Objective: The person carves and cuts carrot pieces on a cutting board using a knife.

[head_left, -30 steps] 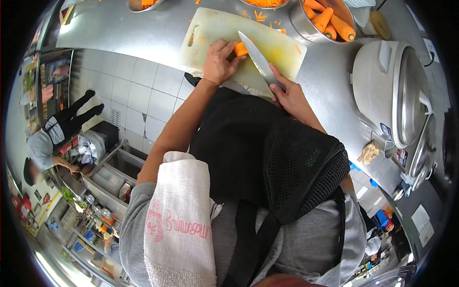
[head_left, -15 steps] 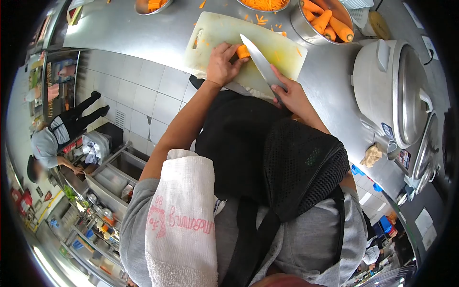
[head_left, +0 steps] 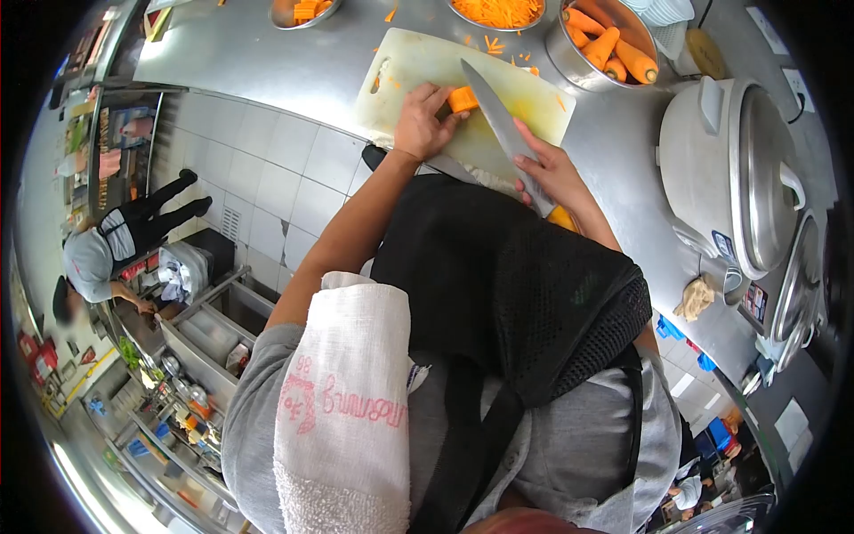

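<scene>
A white cutting board lies on the steel counter. On it, my left hand has its fingers around a short orange carrot piece. My right hand grips a large knife with a yellow handle, close to the blade. The blade slants across the board, its tip up and to the right of the carrot piece. Small orange scraps lie about the board.
Behind the board stand a bowl of shredded carrot, a pot of whole carrots and a bowl of carrot pieces. A large cooker is at the right. Another person stands far left.
The knife has swung slightly, and more of its yellow handle shows. Both hands, the carrot piece and the board appear a little further right in view.
</scene>
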`<state>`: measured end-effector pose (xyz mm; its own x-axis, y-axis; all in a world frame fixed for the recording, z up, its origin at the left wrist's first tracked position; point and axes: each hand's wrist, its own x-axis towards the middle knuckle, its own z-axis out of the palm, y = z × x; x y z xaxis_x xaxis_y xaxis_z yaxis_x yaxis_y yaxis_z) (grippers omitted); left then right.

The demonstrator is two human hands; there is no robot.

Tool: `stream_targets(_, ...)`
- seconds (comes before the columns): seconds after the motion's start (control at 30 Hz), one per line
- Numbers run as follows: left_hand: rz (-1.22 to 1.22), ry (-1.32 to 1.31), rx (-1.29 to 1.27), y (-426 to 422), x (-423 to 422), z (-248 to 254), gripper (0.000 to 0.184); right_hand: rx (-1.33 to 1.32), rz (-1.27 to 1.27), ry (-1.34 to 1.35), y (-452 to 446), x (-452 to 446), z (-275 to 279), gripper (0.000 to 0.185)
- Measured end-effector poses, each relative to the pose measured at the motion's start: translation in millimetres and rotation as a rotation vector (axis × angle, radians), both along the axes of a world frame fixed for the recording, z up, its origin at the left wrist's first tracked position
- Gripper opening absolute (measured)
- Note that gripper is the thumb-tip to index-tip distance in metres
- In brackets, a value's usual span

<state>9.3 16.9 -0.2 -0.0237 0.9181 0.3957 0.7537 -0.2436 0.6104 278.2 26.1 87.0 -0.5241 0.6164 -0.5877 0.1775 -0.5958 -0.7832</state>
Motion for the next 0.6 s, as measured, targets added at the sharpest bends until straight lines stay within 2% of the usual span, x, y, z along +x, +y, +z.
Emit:
stream_targets(0.13,0.037,0.018,0.034,-1.2,0.9,-7.2,0.046,0.135,0.025,-0.124,-8.9,6.2,-5.3,0.063)
stream_targets(0.2,0.035,0.020,0.026,-1.7,1.7,-6.5,0.046,0.271,0.094,-0.299,-14.8,3.5,-6.9,0.062)
stream_targets(0.3,0.026,0.016,-0.001,-2.6,2.0,-1.5,0.046,0.335,0.119,-0.337,-19.2,1.5,-12.4,0.062)
stream_targets(0.6,0.018,0.019,-0.026,-4.1,2.8,7.6,0.048,0.337,0.174,-0.423,-16.1,0.1,-3.1,0.060)
